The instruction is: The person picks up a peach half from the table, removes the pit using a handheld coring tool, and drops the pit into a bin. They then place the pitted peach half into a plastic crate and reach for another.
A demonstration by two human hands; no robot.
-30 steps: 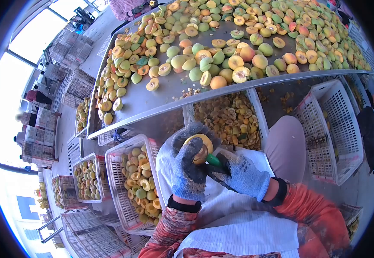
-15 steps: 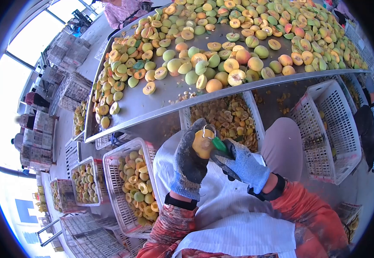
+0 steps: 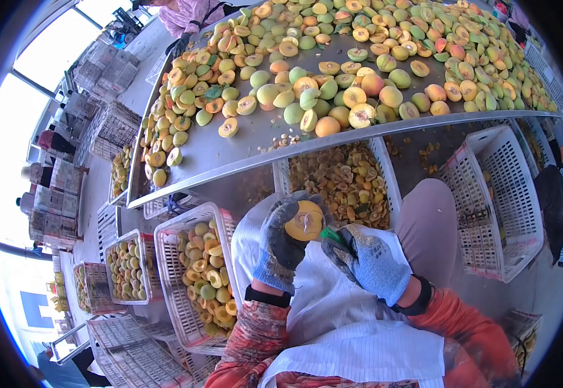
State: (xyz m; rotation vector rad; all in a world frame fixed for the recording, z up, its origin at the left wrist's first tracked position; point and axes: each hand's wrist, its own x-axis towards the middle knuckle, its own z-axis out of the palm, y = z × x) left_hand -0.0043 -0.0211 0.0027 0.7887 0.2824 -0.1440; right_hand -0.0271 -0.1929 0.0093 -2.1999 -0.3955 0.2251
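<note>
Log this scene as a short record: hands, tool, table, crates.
Left hand: gloved, holding a cut fruit
Right hand: gloved, gripping a green-handled tool
Tool position: working end at the fruit's cut face; exact contact unclear
Table: metal, strewn with loose fruit, many halved
Left crate: holds fruit, many pieces cut
Crate beneath table edge: holds cut fruit pieces

a wide view is taken from head height, near, above and behind the left hand (image 3: 279,238) and right hand (image 3: 367,257), faced forward and down, with the table (image 3: 226,156) shown beyond them.
</note>
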